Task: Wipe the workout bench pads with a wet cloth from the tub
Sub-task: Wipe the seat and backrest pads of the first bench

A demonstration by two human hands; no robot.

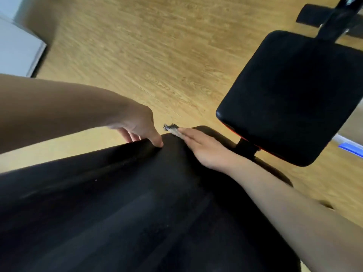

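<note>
Pressing flat-fingered, the right grip [200, 148] may slide the cloth [172, 130], peeking past its fingertips [182, 130], off the pad [117, 193] edge the left grip [137, 125] clamps.

A long black bench pad [137, 203] fills the frame from 5 to 9 o'clock, its vinyl-like cover smooth with a dull sheen and faint streaks. At 2 o'clock, a smaller black rounded-square seat pad [290, 95] looks smooth and matt. At centre, a beige woven cloth [175, 132] looks rough, with a frayed striped fringe. The light wooden floor [157, 55] at 12 o'clock shows grain under a satin finish. At 1 o'clock is a glossy black post [334, 18].
</note>
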